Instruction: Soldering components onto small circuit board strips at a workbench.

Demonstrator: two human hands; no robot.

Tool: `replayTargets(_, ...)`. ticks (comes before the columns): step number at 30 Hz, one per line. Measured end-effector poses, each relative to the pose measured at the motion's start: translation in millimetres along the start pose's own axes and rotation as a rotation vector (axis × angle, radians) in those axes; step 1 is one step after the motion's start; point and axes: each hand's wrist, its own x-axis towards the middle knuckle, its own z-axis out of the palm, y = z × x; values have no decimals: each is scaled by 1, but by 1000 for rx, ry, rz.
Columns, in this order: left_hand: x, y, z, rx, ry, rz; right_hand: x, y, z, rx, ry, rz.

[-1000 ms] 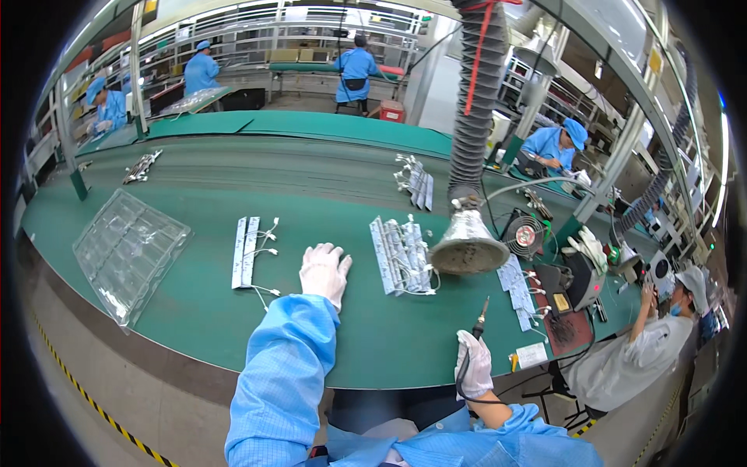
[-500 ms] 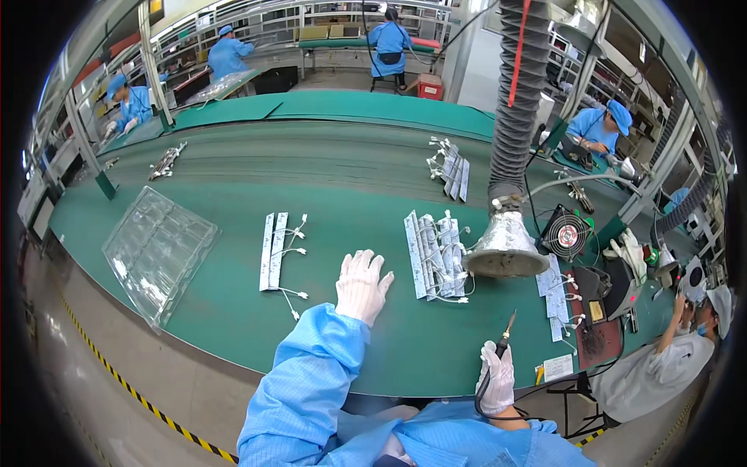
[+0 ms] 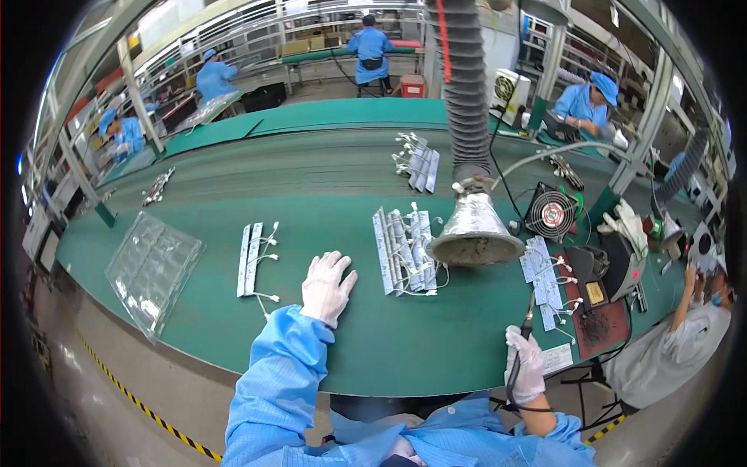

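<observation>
My right grip (image 3: pixel 527 364), in a white glove, is clamped on the handle of a soldering iron (image 3: pixel 529 317), over the table's (image 3: pixel 420 335) near edge to my right. The iron points away from me, its tip just beside the LED strip boards (image 3: pixel 543 288) there; I cannot tell whether it touches them. Its black cord (image 3: pixel 511 381) loops down past my wrist. My left grip (image 3: pixel 327 288), also gloved, rests palm down on the green surface, fingers slightly apart. It sits between a pair of LED strips (image 3: pixel 254 261) with white connector leads, to its left, and a larger wired bunch (image 3: pixel 385 253), to its right. A flared fume hood (image 3: pixel 475 226) hangs just right of that bunch. Far left lies a clear plastic tray (image 3: pixel 156 268); beyond the right-hand boards stand a soldering station (image 3: pixel 615 272) and a small fan (image 3: pixel 554 214).
</observation>
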Motion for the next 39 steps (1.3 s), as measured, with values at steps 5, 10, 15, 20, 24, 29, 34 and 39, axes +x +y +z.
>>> replayTargets(5, 0, 5, -8, -34, -77, -12, 16, -7, -7, 432, -86, 636)
replayTargets(10, 1, 7, -9, -68, -109, -23, 20, -21, -7, 469, -83, 781)
replayTargets(15, 0, 0, -10, -64, -88, -17, 13, -5, -5, 165, -260, 475)
replayTargets(20, 2, -1, -6, -60, -73, 33, 15, -9, -5, -111, -136, 67)
replayTargets(24, -2, -3, -2, -50, -101, 12, 10, -3, -3, -154, -86, -20)
replayTargets(29, -5, -6, -2, -6, -71, 29, 5, 0, -5, -206, -125, -32)
replayTargets(34, -1, -1, -2, -11, -38, 25, 4, 1, -6, -299, -127, -92)
replayTargets(39, 15, -3, -7, -169, -99, -189, 7, 0, -5, -250, -97, -91)
